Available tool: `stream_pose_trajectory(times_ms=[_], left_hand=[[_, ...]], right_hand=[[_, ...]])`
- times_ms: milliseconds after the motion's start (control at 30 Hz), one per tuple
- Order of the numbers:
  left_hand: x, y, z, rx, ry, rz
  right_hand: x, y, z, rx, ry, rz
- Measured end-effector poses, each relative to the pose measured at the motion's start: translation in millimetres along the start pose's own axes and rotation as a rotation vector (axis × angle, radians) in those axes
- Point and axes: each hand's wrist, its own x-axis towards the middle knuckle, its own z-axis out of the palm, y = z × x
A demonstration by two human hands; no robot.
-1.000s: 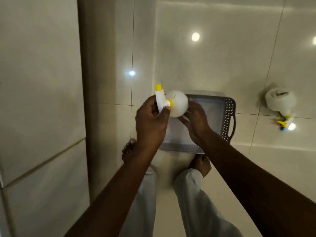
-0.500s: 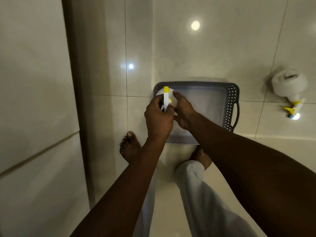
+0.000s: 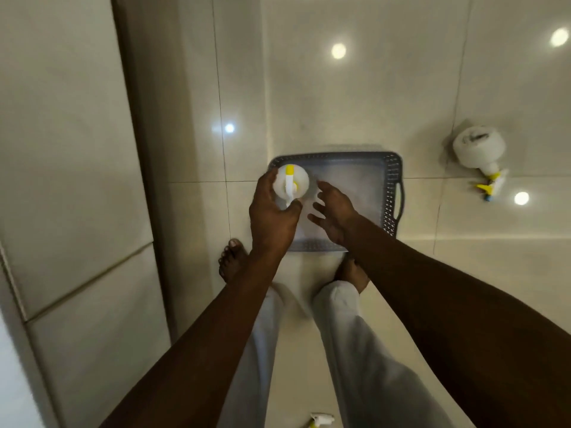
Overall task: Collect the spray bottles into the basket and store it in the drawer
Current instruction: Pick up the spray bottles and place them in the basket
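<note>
Where the view looks straight down, items run as follows.
Floor (image 3: 340, 103): glossy pale tiles with lamp reflections.
Cabinet (image 3: 61, 149): pale fronts along the left side.
Basket (image 3: 392, 193): grey, rectangular, perforated walls, handle at its right end; on the floor just ahead of two bare feet.
Left hand (image 3: 272, 217): fingers curled round the top of a spray bottle (image 3: 290, 183), which is white with a yellow nozzle, upright, over the basket's far left corner; contact with the basket bottom cannot be told.
Right hand (image 3: 333, 211): fingers spread, holding nothing, above the basket, just beside that bottle.
Second spray bottle (image 3: 477, 148): white, on its side on the floor, well right of the basket.
Sprayer head (image 3: 321, 419): bottom edge, partly cut off.
</note>
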Motion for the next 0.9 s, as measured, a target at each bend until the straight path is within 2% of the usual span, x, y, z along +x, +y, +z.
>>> stream_pose_trajectory(times_ms=[167,333,533,700,833,900], left_hand=[[-50.6,67.3,-16.3,0.104,0.017,0.202],[-81.6,149.6,12.5,0.220,-0.186,0.440],[-70.2,173.7,125.0,0.167,-0.260,0.361],[-36.6,156.7,246.7,0.265,-0.354,0.312],[-15.2,141.8,321.1,0.353,-0.407,0.265],[-6.1,135.4,351.0,0.398,-0.434,0.231]], right_hand=[[-84.5,-19.2,-49.5,0.075,0.047,-0.025],[-132.8,-53.0,-133.2,0.246,0.138,-0.105],[-93.5,-69.7,-252.1,0.345,0.268,-0.122],[-24.2,-86.2,-357.9,0.175,0.362,-0.116],[21.4,-104.0,-422.1,0.036,0.296,-0.110],[42.2,-112.0,-440.4,0.009,0.326,-0.138]])
